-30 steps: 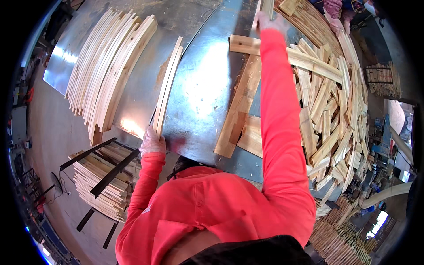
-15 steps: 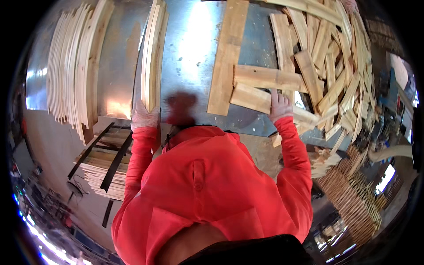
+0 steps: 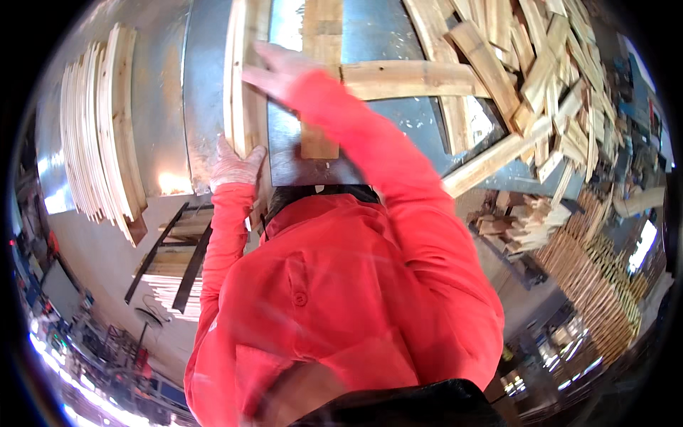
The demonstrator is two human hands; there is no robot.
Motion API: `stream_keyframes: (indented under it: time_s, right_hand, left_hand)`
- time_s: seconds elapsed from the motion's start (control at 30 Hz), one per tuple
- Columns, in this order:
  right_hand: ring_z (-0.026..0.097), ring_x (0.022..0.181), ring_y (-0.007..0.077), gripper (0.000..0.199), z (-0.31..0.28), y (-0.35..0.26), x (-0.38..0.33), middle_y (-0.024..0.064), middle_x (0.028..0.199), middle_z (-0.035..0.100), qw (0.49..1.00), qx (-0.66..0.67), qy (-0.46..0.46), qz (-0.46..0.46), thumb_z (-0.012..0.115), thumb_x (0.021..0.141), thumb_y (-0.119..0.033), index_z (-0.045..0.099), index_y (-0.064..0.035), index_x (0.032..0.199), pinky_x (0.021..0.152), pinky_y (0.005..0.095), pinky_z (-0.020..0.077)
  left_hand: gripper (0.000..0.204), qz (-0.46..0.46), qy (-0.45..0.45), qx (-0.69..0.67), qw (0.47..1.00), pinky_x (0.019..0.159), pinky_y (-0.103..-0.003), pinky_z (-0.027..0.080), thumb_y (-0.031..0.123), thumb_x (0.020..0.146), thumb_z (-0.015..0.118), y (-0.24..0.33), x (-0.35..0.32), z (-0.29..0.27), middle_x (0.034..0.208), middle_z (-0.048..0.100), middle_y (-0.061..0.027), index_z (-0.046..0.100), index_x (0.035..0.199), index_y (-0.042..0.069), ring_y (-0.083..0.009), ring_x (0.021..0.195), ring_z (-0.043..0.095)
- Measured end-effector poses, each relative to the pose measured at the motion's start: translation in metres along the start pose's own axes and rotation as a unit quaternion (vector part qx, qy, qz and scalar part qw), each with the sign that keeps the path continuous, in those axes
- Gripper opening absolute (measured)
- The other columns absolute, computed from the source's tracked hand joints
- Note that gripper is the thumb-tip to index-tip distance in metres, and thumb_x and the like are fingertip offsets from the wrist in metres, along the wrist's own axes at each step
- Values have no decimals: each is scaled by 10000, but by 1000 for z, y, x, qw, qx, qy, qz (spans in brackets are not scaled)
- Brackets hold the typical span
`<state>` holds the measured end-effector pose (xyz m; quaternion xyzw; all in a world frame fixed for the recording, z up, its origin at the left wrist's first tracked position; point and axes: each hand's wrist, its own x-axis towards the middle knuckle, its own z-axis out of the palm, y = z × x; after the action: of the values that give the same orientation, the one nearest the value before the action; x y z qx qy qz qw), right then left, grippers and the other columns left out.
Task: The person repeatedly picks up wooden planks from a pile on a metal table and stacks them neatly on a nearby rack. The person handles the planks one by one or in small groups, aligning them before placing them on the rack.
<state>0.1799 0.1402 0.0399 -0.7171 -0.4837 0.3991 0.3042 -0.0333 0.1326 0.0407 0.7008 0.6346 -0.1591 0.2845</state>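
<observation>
A narrow stack of pale wooden boards (image 3: 238,78) stretches away from me on the metal table, left of the middle. My left hand (image 3: 237,167), in a pale glove, is closed round the near end of these boards. Farther along, my right hand (image 3: 284,71) reaches across to their right side, fingers apart and pointing left. It is slightly blurred, and whether it touches the boards I cannot tell. Under the right forearm lies a single wide board (image 3: 320,139), partly covered by the sleeve. Another board (image 3: 413,78) lies crosswise to its right.
A heap of loose boards (image 3: 530,64) covers the table's right side. A neat row of boards (image 3: 96,135) stands at the far left. Below the table are a dark metal frame (image 3: 192,270) with stacked wood and, right, a large slatted wood stack (image 3: 590,263).
My right hand has left the loose board on the right and swung up and left to the narrow stack. That board is gone from its spot. My left hand stays at the stack's near end.
</observation>
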Motion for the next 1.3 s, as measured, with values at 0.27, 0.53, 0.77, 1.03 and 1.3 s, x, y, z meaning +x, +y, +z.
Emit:
stream_keyframes:
  time_s: [0.27,0.53,0.77,1.03,1.3]
  right_hand:
    - [421,1293,354,1027,-154,149,-97,184,1373,450,846,-527,-68,43,755,695,-336,163,-123,1506,1110,473,284]
    - [624,909,217,761,-223,-21,14,139,971,640,994,58,-7,-88,759,717,-507,540,15,1227,856,318,494]
    - [486,1242,400,736,4,-9,76,240,1294,546,973,-43,30,226,416,880,-666,574,-68,1278,1052,459,367]
    - [269,1403,361,1015,23,52,-14,256,1519,242,884,-319,160,302,661,725,-548,210,-81,1506,1128,458,259]
    - [617,1004,304,892,-120,71,-146,193,1212,576,935,332,13,125,701,695,-336,340,23,1427,900,369,512]
  left_hand:
    - [928,-7,-14,-46,999,953,-457,448,539,728,711,-1,-1,-6,1235,559,-289,360,1403,7,-422,1139,553]
    - [873,2,28,31,999,933,-447,460,579,780,613,-18,4,-18,1254,582,-218,332,1410,44,-380,1079,610]
    - [1032,118,42,-71,990,960,-443,448,541,732,705,-42,-4,-12,1369,466,-254,199,1476,37,-381,1200,527]
    - [945,37,19,-68,997,953,-429,466,332,726,732,-28,-4,-15,1348,489,-231,241,1458,-9,-373,1161,552]
    - [781,162,-156,-620,752,873,-305,492,234,787,736,-179,70,47,1171,602,-116,358,1414,-36,-188,1010,591]
